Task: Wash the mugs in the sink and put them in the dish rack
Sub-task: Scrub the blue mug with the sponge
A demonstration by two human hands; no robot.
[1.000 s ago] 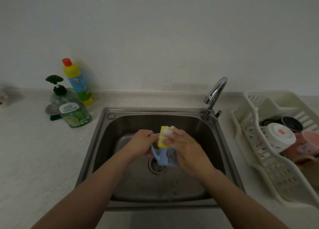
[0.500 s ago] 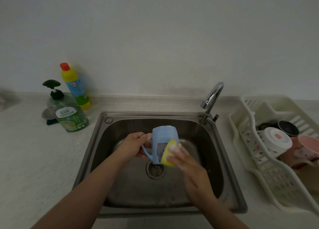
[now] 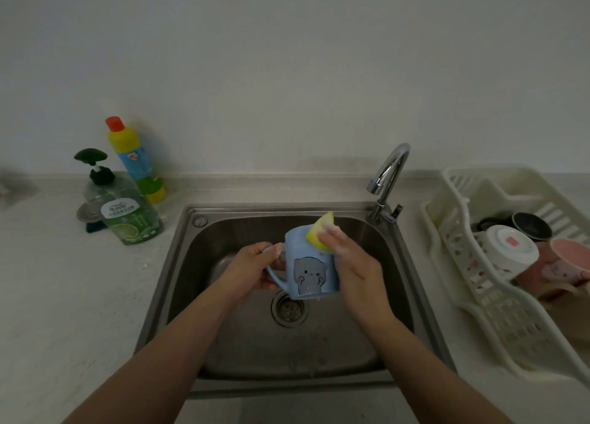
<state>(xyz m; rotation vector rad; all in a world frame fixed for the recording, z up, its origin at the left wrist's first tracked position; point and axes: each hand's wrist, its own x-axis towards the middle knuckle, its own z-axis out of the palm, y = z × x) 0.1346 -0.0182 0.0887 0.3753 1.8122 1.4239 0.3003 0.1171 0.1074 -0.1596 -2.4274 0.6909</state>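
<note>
Sink (image 3: 412,296) sits mid-bench (image 3: 64,296), tap (image 3: 388,180) at its back right corner. Two bottles (image 3: 127,206) stand left of it by the wall, dish rack (image 3: 498,312) right, cups (image 3: 507,254) inside. Both hands (image 3: 252,270) hold a mug (image 3: 309,267) over the drain (image 3: 289,308).

2 bare forearms reach in from the lower edge, with no sleeves, watch or rings visible. White soap suds cling to the right hand's (image 3: 354,270) fingertips (image 3: 332,232); the left hand (image 3: 252,268) looks plain.

Dim, even light; soft focus; wide-angle edge distortion.
</note>
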